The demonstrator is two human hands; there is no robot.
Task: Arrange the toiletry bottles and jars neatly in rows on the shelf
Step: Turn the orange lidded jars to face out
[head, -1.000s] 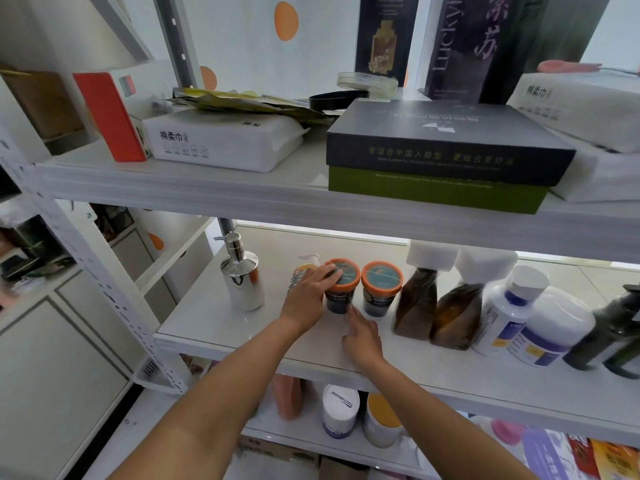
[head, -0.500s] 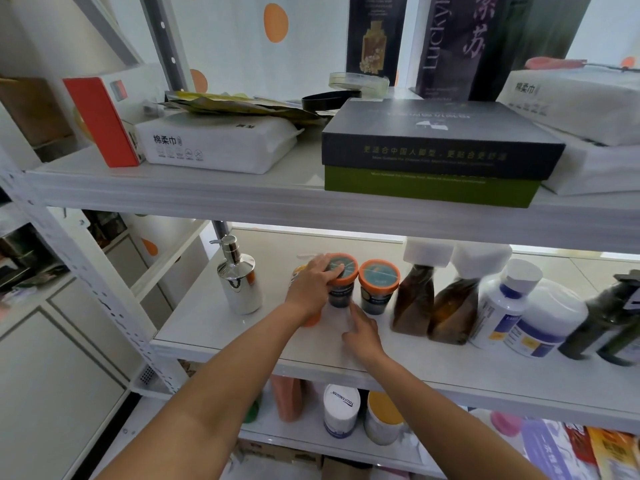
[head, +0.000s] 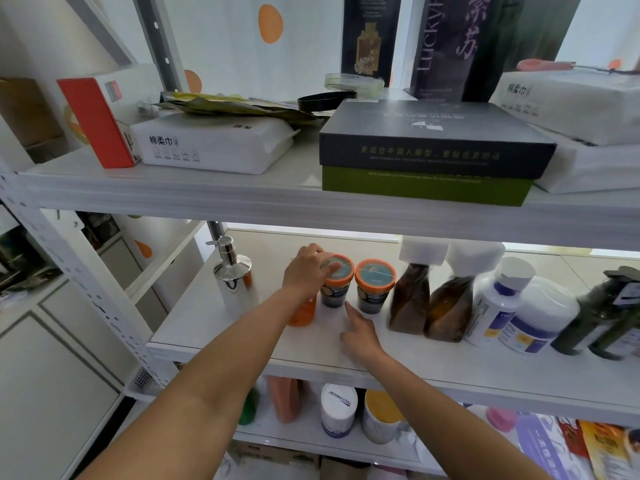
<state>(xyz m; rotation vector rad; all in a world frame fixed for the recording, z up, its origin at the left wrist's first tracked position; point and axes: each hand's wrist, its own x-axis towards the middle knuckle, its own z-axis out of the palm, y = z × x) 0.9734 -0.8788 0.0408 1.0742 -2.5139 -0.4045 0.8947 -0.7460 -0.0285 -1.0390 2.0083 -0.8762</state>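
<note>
Two orange-lidded jars (head: 356, 284) stand side by side on the middle shelf (head: 450, 365), and my left hand (head: 308, 273) has its fingers (head: 329, 270) draped over the lid of the nearer-left one, clamped on it, while my right hand (head: 358, 336) lies on the shelf just below them with one finger out, holding nothing. To square the pair I should, I think, slide rather than lift, keeping the lids level with each other. Under my left wrist an orange bottle (head: 303, 311) crowds in; left of it stands a pump dispenser (head: 235, 282), and right of my fingers the brown pouches (head: 429, 303) leave little room.
</note>
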